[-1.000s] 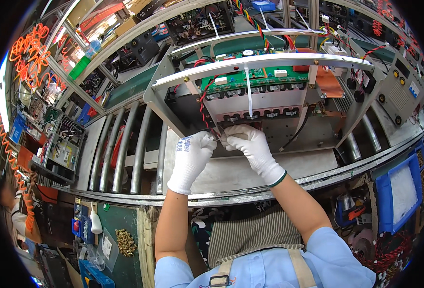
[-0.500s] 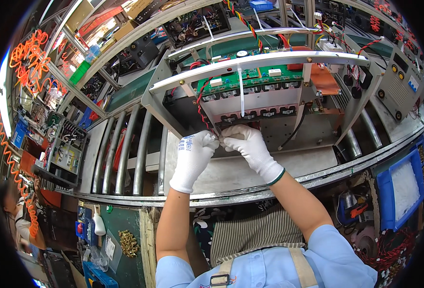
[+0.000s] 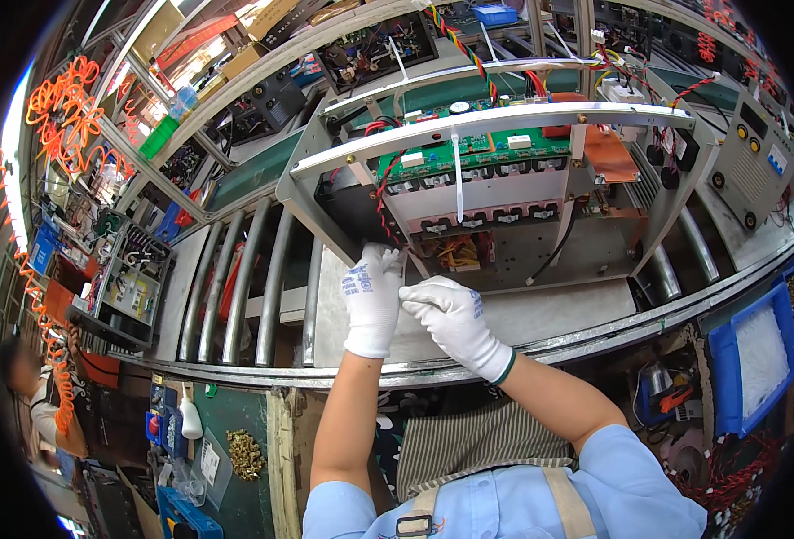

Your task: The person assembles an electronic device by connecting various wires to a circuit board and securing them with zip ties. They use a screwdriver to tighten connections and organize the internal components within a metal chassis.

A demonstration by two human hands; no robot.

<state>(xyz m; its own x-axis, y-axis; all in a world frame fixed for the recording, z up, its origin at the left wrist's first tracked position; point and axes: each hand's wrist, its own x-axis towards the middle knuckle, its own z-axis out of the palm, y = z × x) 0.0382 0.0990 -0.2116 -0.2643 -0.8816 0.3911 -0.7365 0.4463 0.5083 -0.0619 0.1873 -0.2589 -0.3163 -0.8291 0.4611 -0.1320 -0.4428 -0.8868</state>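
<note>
An open metal chassis (image 3: 496, 117) with a green circuit board (image 3: 469, 158) stands on the roller line before me. Both my hands wear white knit gloves. My left hand (image 3: 372, 296) is closed at the chassis's lower left, where a red and black twisted wire (image 3: 383, 202) runs down to its fingertips; what they grip is hidden. Just right of it and nearer me, my right hand (image 3: 455, 321) is held in a pinch over the metal plate (image 3: 541, 310), its contents too small to make out. A white cable tie (image 3: 458, 180) hangs from the chassis's front rail.
Steel rollers (image 3: 251, 278) lie to the left, beside another open unit (image 3: 127, 287). On the right are a grey panel with knobs (image 3: 756, 153) and a blue bin (image 3: 752, 355). Brass fittings (image 3: 245, 455) lie lower left. A person (image 3: 47, 395) is at the far left.
My right hand has drawn back toward me and apart from the left, still pinched. My left hand has shifted slightly right. Yellow and red wires inside the chassis have come into sight.
</note>
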